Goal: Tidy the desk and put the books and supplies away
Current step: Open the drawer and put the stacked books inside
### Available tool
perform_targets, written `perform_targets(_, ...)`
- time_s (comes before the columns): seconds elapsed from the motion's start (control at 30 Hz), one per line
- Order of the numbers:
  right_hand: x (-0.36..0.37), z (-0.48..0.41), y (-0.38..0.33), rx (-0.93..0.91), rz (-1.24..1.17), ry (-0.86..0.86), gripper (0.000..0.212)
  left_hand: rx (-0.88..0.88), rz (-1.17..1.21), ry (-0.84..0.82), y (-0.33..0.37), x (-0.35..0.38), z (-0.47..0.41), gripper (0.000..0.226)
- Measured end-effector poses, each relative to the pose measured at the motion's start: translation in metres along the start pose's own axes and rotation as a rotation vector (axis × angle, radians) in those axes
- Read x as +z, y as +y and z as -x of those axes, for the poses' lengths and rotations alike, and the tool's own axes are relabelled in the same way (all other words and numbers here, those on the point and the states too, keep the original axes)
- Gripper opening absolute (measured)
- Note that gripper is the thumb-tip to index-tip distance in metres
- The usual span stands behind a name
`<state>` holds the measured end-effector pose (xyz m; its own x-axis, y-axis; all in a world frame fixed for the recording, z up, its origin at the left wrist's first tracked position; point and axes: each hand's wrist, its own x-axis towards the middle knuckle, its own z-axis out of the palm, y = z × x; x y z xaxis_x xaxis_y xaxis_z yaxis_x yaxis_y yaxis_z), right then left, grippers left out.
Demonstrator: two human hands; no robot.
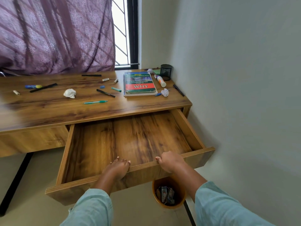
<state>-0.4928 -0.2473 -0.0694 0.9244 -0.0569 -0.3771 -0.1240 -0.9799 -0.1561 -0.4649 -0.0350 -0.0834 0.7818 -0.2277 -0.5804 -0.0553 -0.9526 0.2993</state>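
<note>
Long brown wood-grain desk [48, 110] spread beyond and to the left of the fingers. Wide wooden drawer [187, 128] pulled out from under its right part, wood-grain floor just ahead of the fingertips. Left hand [118, 169] hooked on the drawer's front edge, fingers [121, 161] curled over the top toward the inside. Right hand [171, 161] just to the right on the same edge, wrapped around the board, thumb on top. Round orange wastebasket [153, 187] on the floor, below the right fingers, wrappers inside. Green-and-red illustrated book [140, 83] on a spiral notebook, well beyond the fingers on the desk. Black mesh pen cup [165, 71] farther still, in the corner. Crumpled white paper ball [70, 93] well ahead and left of the left fingers. Slim green pen [96, 102] nearer, between paper ball and book.
</note>
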Motion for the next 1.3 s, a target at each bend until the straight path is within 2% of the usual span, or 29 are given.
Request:
perform_targets(0.23,-0.002,0.006,0.006,-0.050,-0.054,-0.026,0.041,-0.098,0.008,0.020,0.004,0.001,0.011,0.054)
perform_targets(0.47,-0.011,-0.004,0.012,-0.075,-0.105,-0.173,0.034,-0.239,0.054,-0.059,0.006,-0.005,0.003,0.061)
perform_targets(0.67,-0.051,-0.022,0.004,-0.105,-0.048,-0.276,0.036,-0.200,-0.002,-0.109,0.012,-0.034,0.000,0.045)
perform_targets(0.83,-0.071,-0.056,0.000,-0.070,-0.217,-0.494,0.035,-0.126,0.127,0.015,0.019,-0.068,-0.029,0.043)
perform_targets(1.0,-0.098,-0.102,-0.004,-0.107,-0.248,-0.345,0.038,-0.032,0.403,0.192,0.028,-0.122,-0.082,0.040)
perform_targets(1.13,-0.131,-0.159,-0.001,-0.114,-0.330,-0.298,0.037,0.028,0.691,0.270,0.033,-0.178,-0.136,0.038)
perform_targets(1.23,-0.159,-0.204,0.000,-0.114,-0.478,-0.157,0.035,0.044,0.928,0.287,0.037,-0.221,-0.177,0.036)
perform_targets(1.3,-0.173,-0.234,-0.001,-0.095,-0.518,-0.069,0.036,0.024,1.017,0.362,0.037,-0.245,-0.206,0.037)
